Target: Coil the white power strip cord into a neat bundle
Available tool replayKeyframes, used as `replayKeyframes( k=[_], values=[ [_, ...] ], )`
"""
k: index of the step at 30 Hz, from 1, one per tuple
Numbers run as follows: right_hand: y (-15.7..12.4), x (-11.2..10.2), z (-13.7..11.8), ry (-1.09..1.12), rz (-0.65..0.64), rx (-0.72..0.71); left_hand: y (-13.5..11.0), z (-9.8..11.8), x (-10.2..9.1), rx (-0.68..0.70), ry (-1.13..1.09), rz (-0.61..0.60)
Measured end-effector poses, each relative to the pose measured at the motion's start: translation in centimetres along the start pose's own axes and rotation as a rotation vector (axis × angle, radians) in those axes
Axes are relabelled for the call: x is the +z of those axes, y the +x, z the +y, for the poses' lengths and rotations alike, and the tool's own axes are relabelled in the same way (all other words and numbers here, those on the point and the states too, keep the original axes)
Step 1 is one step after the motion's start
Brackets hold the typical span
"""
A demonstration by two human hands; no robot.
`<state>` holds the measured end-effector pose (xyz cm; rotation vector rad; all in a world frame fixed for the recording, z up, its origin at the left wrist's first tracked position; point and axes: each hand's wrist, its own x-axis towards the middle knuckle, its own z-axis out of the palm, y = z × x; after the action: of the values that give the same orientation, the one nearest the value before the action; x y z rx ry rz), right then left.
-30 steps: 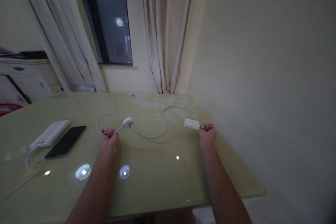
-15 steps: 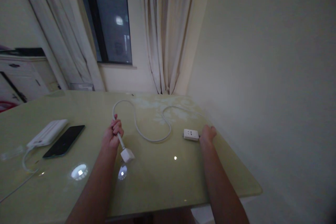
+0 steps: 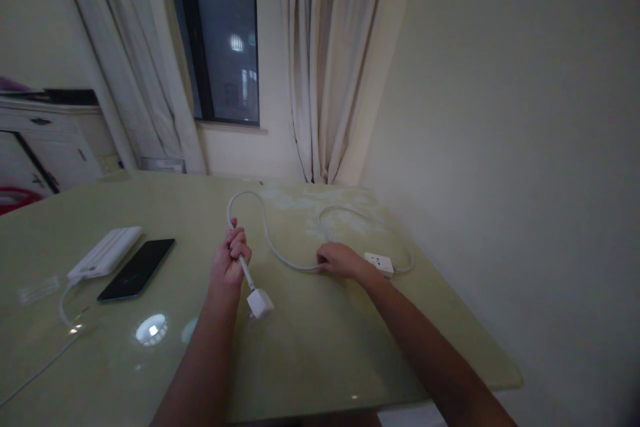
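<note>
My left hand (image 3: 231, 259) is closed around the white power cord (image 3: 285, 260), close to its end. The white plug (image 3: 261, 303) sticks out below that fist, tilted toward me, its prongs pointing down. From the fist the cord loops up and over, then runs across the tabletop to my right hand (image 3: 340, 260). There my right fingers are pinched on the cord where it bends. Beyond that hand the cord curves back and round to the white socket block (image 3: 379, 263), which lies flat, partly hidden behind my right wrist.
On the left of the glossy greenish table (image 3: 300, 360) lie a black phone (image 3: 137, 269) and a white power bank (image 3: 106, 252) with a white cable (image 3: 45, 367) attached. A small clear plastic piece (image 3: 39, 291) is beside them. A wall (image 3: 475, 147) borders the table's right side.
My right hand has moved left from beside the socket block to the middle of the cord and closed on it. My left hand keeps its hold. The view has shifted slightly.
</note>
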<state>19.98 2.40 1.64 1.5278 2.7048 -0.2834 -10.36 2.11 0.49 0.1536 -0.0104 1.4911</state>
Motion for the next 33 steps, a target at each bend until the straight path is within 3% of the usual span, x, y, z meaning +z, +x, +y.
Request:
replayKeyframes(
  k=[3, 8, 13, 17, 23, 28, 31, 33],
  values=[
    [3.1, -2.4, 0.3, -0.167, 0.046, 0.050, -0.1, -0.4, 0.3, 0.007, 0.023, -0.035],
    [9.3, -4.5, 1.0, -0.190, 0.163, 0.250, -0.6, -1.2, 1.0, -0.015, 0.085, -0.085],
    [13.9, -2.6, -0.1, -0.132, 0.245, 0.331, -0.6, -2.1, 0.9, -0.048, 0.082, -0.076],
    [15.1, 0.2, -1.1, -0.081, 0.249, 0.401, -0.3, -2.6, 0.4, -0.110, 0.021, -0.059],
    [14.0, 0.7, -0.3, 0.002, 0.214, 0.429, 0.6, -3.3, -0.5, -0.091, 0.032, 0.049],
    [9.7, -0.6, -0.2, 0.238, 0.264, 0.334, 1.7, -3.6, -1.6, 0.034, 0.170, 0.211],
    [5.3, 0.0, -1.5, 0.445, 0.199, 0.194, 2.1, -4.5, -1.6, 0.122, 0.290, 0.257],
    [2.4, 1.2, -3.1, 0.662, 0.138, 0.000, 2.1, -5.2, -1.3, 0.160, 0.319, 0.263]
  ],
)
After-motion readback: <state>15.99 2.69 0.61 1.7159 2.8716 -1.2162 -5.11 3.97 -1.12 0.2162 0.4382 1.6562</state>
